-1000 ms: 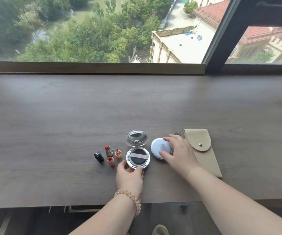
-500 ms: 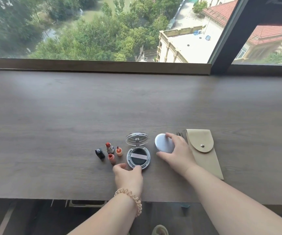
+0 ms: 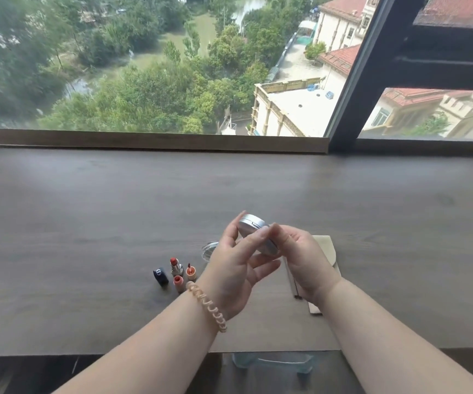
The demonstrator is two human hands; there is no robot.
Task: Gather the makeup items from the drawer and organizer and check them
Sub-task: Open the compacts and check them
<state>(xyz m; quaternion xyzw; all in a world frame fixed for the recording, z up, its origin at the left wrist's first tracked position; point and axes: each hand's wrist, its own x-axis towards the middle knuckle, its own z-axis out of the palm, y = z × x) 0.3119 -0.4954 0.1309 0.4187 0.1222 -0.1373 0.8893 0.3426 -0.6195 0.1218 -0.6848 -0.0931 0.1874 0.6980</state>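
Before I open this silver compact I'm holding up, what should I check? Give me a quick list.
1. Silver compact gripped by both left hand and right hand: ok.
2. Compact raised off the wooden table: ok.
3. Lid shut, seam line visible: ok.
4. Clasp under a fingertip: cannot tell.
5. Uncapped red lipstick upright, apart from the hands: ok.
6. Clear-lidded compact out of the way: cannot tell, mostly hidden behind the left hand.
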